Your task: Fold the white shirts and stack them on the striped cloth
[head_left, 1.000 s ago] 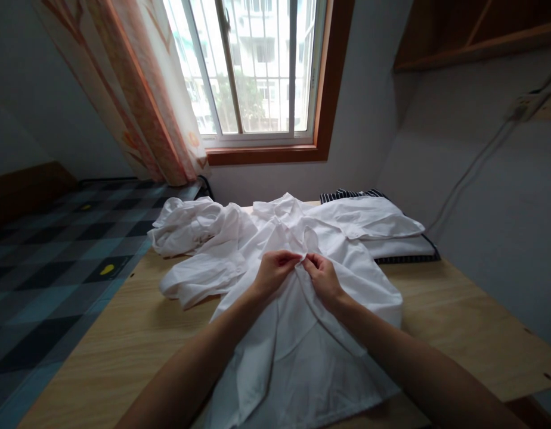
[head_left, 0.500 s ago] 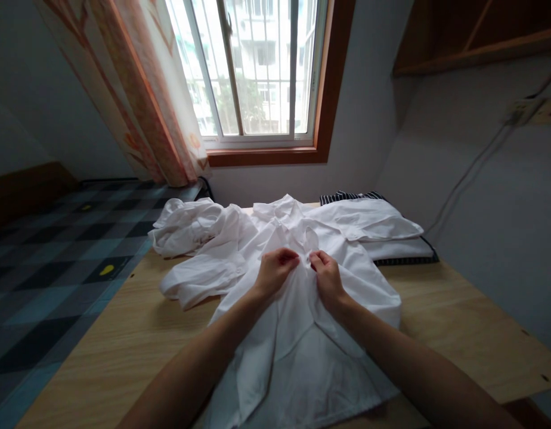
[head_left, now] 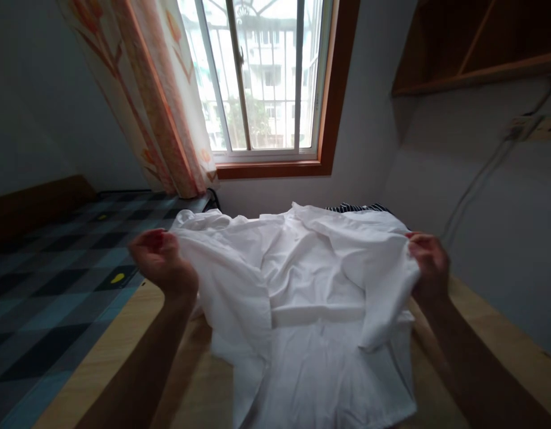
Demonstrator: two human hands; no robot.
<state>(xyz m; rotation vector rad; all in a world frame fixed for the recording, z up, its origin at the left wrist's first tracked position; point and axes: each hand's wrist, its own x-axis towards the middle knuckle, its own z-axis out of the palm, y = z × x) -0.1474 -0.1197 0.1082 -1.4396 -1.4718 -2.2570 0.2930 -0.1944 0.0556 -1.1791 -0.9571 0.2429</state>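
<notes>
A white shirt [head_left: 311,280] is stretched out and lifted in front of me above the wooden table [head_left: 481,333]. My left hand [head_left: 161,259] is closed on the shirt's left shoulder edge. My right hand [head_left: 427,259] is closed on its right shoulder edge. The shirt's front hangs open between my hands, and its lower part drapes down onto the table.
A striped dark garment [head_left: 360,208] peeks out behind the shirt at the table's far side. A bed with a checked cover [head_left: 56,274] lies to the left. Ahead are a window [head_left: 262,77] and a patterned curtain [head_left: 159,101]; a wall with a cable [head_left: 481,173] stands to the right.
My hands have left the middle of the shirt front, moved wide apart to its shoulders and raised the shirt off the table. The view has tilted up slightly.
</notes>
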